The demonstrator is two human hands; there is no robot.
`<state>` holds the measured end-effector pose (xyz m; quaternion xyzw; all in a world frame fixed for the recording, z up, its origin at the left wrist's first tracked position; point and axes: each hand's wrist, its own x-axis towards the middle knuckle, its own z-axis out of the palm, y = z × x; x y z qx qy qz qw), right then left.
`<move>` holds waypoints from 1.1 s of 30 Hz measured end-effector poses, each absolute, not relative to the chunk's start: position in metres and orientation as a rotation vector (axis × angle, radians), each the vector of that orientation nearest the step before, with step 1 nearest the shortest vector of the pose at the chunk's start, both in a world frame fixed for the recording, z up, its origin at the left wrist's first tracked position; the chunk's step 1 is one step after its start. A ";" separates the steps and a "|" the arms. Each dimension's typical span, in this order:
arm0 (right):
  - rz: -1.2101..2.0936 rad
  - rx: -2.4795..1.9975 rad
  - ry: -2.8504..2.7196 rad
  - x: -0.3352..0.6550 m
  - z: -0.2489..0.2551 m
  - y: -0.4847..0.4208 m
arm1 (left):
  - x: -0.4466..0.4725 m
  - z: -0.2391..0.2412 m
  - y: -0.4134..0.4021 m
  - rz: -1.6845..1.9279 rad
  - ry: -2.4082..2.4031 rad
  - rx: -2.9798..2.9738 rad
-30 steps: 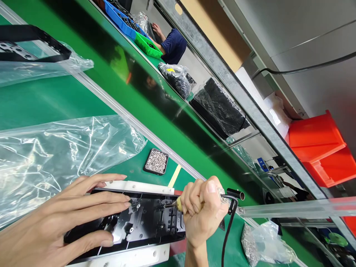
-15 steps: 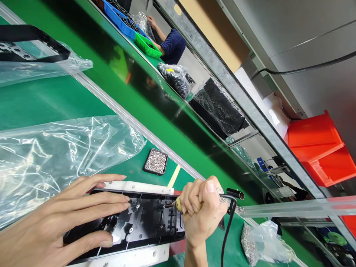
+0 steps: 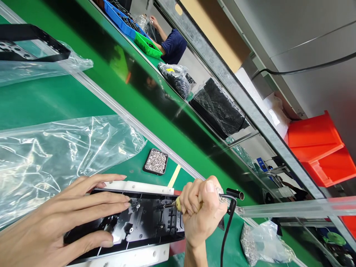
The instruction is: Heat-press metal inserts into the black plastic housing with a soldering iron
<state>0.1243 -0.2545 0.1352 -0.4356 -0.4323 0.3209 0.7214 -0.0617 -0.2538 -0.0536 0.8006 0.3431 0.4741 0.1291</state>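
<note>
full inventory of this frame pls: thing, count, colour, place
panel: 1, black, on white fixture, near edge
tool: 1, yellow grip with black cable, tip on the panel
screw tray: 1, black with silver screws, beyond the panel
screw bag: 1, clear, right of the cable
plastic sheet: 1, clear, on green bench, left
frame: 1, black, on plastic, far left
bagged parts: 2, black, across the belt
bins: 2, red, right shelf
trays: 1 blue, 1 green, far end
co-worker: 1, dark blue sleeve, far end
left hand: flat on the panel
right hand: closed around the tool
</note>
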 end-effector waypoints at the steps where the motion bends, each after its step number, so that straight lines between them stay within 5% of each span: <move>1: 0.712 -0.961 -0.955 0.124 0.135 -0.254 | -0.062 -0.054 -0.253 1.377 0.996 2.324; 33: 0.707 -0.954 -0.987 0.124 0.134 -0.255 | -0.098 -0.010 -0.236 1.145 0.900 2.487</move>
